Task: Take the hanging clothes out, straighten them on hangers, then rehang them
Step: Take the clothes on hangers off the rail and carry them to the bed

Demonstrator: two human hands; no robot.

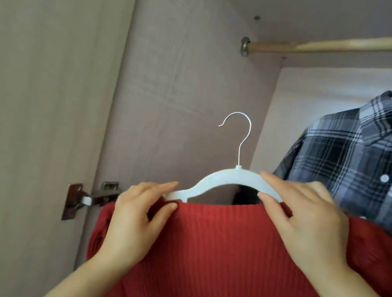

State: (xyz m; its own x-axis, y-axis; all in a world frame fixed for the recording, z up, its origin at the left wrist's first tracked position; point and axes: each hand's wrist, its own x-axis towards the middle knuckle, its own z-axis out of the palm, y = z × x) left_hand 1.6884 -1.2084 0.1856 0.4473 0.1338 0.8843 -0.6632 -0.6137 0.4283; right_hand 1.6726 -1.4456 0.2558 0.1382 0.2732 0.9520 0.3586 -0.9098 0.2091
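Below the wooden rail (352, 43) of an open wardrobe (190, 69), a white plastic hanger (226, 177) is held up by both hands, with a red ribbed garment (233, 272) draped from it. The left grip (136, 219) is clenched on the hanger's left end: the forefinger lies along the top of the arm and the thumb presses from beneath, where the red fabric meets the plastic. The right grip (308, 220) pinches the hanger's right arm the same way, forefinger on top and thumb under the edge, with the rest of the hand lying over the garment's shoulder. Between the two hands the middle of the hanger stands bare above the neckline. Its metal hook (242, 133) points upward, free in the air and well apart from the rail. Inside the wardrobe, to the right, a blue and black plaid shirt (361, 156) with white buttons hangs beneath the rail, its lower part just behind the right hand. At the left, a metal hinge (92, 198) joins the door (37, 94) to the wardrobe's side wall, near the garment's left shoulder.
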